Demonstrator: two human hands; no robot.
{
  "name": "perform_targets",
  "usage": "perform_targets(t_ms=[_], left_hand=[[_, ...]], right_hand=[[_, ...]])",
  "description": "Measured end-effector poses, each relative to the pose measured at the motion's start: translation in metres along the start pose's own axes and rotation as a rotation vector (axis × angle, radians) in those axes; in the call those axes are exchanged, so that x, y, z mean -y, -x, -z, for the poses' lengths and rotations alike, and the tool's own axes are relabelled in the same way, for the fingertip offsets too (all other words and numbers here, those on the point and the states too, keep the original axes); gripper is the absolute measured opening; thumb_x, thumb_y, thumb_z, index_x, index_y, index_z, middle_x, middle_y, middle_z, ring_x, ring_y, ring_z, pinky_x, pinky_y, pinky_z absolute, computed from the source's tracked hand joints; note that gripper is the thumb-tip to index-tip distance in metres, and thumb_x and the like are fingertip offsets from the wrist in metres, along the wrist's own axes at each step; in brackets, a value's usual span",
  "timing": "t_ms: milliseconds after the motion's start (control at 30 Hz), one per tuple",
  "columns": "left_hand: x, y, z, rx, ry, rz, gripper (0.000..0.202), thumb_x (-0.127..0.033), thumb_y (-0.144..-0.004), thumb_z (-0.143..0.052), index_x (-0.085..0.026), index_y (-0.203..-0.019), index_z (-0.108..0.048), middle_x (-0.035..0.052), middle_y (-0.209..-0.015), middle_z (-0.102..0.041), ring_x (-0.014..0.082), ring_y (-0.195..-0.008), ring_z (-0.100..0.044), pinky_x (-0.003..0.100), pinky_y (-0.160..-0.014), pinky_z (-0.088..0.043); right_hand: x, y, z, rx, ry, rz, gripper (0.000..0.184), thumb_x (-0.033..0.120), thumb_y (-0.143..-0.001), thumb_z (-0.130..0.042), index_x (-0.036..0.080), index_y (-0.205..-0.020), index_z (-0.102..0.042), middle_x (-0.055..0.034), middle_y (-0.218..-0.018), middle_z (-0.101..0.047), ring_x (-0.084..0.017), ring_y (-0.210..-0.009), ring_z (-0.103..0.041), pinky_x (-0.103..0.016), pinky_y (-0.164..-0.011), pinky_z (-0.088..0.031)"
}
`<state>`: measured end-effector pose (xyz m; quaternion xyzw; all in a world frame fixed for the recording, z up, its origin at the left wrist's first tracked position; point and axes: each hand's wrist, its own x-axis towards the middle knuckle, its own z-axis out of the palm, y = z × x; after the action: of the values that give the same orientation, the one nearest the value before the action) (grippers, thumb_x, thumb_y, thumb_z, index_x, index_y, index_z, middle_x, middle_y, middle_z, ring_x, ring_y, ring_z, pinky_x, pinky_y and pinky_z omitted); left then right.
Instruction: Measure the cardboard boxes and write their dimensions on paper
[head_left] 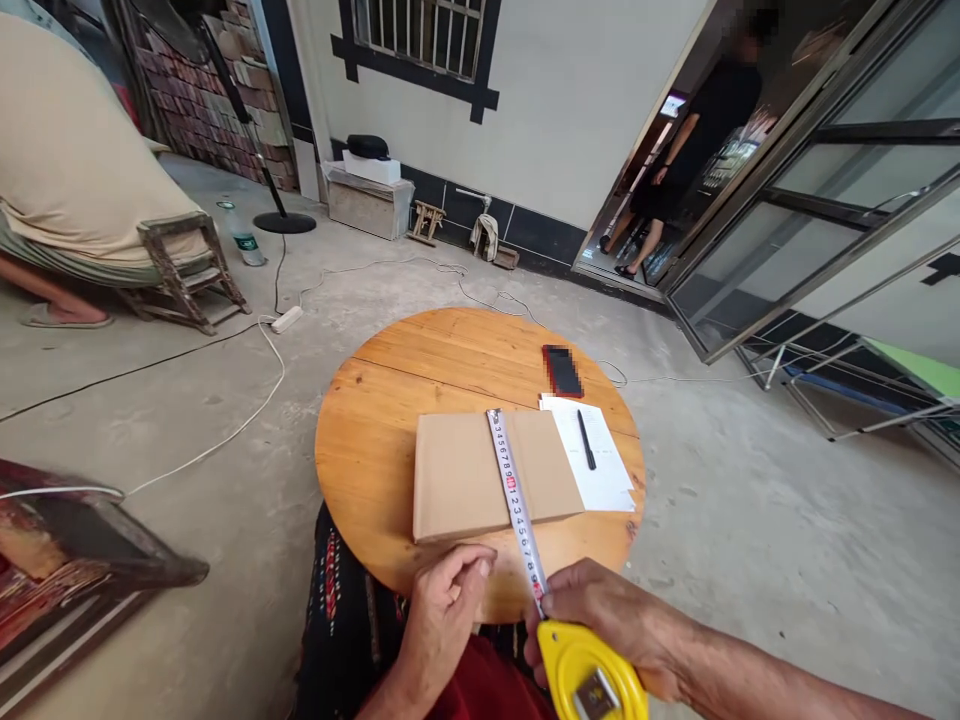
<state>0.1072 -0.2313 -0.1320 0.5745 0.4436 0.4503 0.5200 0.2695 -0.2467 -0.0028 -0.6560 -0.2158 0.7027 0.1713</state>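
A closed brown cardboard box [457, 470] lies on a round wooden table [367, 420]. The yellow tape measure [566, 660] is in my right hand [615, 610], its thumb and fingers around the blade near the case. The drawn-out blade slants across the top of the box, its end hook at the far edge. My left hand [446, 610] hovers by the table's near edge, just short of the box, fingers curled in and nothing visible in them. Right of the box, a black pen [586, 440] rests on white paper sheets [611, 475].
A phone [562, 371] lies at the table's far right. White and black cables cross the floor around a power strip [287, 319]. Wooden chairs and a pedestal fan [285, 222] are on the left. In the doorway stands a person [697, 140]; a folding metal rack is at right.
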Motion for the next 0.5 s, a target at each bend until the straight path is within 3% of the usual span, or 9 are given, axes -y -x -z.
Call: perform_targets(t_ms=[167,500], left_hand=[[0.0056,-0.0078,-0.0047,0.044,0.153,0.164,0.032,-0.046,-0.090,-0.059,-0.019,-0.093,-0.075,0.0074,-0.090,-0.078,0.0215,-0.080,-0.073,0.029,-0.073,-0.060],[0.0028,-0.0114,-0.0079,0.018,0.178,0.206,0.036,-0.050,-0.088,-0.061,-0.016,-0.092,-0.075,0.0083,-0.086,-0.078,0.0222,-0.077,-0.073,0.029,-0.068,-0.060]], right_hand=[[-0.0025,-0.0008,-0.0049,-0.004,-0.059,0.017,0.022,0.033,-0.053,-0.060,0.013,-0.060,-0.063,-0.0083,-0.059,-0.066,-0.015,-0.051,-0.061,-0.025,-0.052,-0.045],[-0.0034,-0.0017,-0.0053,-0.036,-0.051,0.011,0.020,0.031,-0.053,-0.055,0.014,-0.059,-0.063,-0.0094,-0.060,-0.069,-0.015,-0.051,-0.060,-0.025,-0.051,-0.044]])
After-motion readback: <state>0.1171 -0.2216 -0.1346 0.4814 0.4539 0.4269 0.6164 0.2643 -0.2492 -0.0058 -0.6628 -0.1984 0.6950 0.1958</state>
